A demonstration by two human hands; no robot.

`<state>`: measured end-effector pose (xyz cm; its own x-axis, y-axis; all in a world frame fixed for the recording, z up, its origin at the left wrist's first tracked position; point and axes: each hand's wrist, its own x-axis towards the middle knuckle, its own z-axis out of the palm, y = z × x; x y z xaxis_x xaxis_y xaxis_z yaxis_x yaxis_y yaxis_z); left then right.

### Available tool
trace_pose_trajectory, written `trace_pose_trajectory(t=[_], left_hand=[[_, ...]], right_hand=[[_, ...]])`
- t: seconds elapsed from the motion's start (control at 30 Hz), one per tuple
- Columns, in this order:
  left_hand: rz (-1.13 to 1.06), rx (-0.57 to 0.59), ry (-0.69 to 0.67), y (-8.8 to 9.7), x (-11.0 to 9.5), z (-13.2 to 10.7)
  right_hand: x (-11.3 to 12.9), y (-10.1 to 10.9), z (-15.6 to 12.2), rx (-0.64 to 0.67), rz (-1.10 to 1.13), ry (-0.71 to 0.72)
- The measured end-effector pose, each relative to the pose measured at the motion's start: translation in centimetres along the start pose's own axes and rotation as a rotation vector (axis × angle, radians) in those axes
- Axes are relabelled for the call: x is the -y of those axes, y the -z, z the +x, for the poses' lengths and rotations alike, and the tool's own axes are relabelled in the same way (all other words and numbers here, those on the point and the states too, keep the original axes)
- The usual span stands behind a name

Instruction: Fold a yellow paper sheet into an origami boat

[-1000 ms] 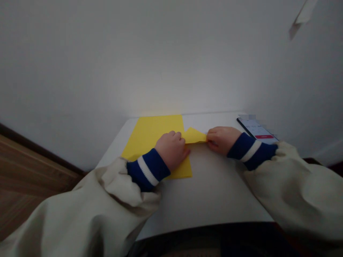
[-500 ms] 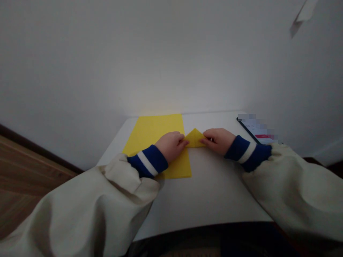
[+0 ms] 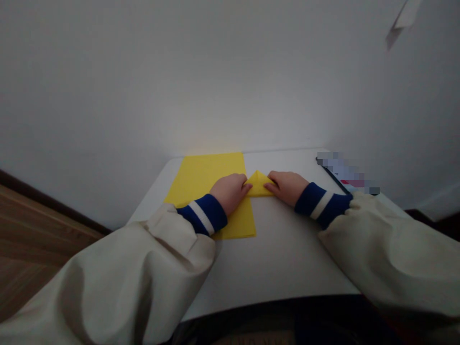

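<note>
Folded piece: we have a small yellow folded-paper triangle (image 3: 258,185) between our two hands, its peak toward the far edge and its long side toward us.
Left grip: our left hand (image 3: 229,191) pinches the triangle's left corner, thumb on the near face and fingers curled behind.
Right grip: our right hand (image 3: 290,187) pinches the right corner in the same way, thumb in front.
Height of the triangle: we cannot tell whether it touches the surface below or is held just above it.
Yellow sheet: a large flat rectangle of yellow paper (image 3: 212,170) lies under our left hand and wrist, its right edge by the triangle's left corner.
Work surface: we are at a smooth white tabletop (image 3: 287,258), its far edge along a plain pale grey wall (image 3: 230,86).
Phone: a dark-edged phone with a lit, partly blurred screen (image 3: 339,170) lies at the far right of the tabletop, beyond our right cuff.
Sleeves: we wear loose beige sleeves (image 3: 118,268) with blue knit cuffs (image 3: 205,214), each banded in white.
Left side: brown wood-grained panelling (image 3: 39,239) stands beside the tabletop.
</note>
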<state>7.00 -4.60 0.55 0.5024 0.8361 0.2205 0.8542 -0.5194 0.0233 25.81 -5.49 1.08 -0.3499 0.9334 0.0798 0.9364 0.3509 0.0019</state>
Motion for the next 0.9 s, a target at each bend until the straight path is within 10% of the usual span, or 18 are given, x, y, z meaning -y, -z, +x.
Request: trace_pose_trajectory(t=[0.67,0.9], left_hand=[[-0.002,0.027,-0.029,0.1,-0.2,0.1],[-0.129,0.198,0.007,0.5,1.3,-0.1]], right_hand=[[0.5,-0.1,0.0,0.031,0.115,-0.104],[-1.3,-1.6,0.1,0.071,0.492,0.052]])
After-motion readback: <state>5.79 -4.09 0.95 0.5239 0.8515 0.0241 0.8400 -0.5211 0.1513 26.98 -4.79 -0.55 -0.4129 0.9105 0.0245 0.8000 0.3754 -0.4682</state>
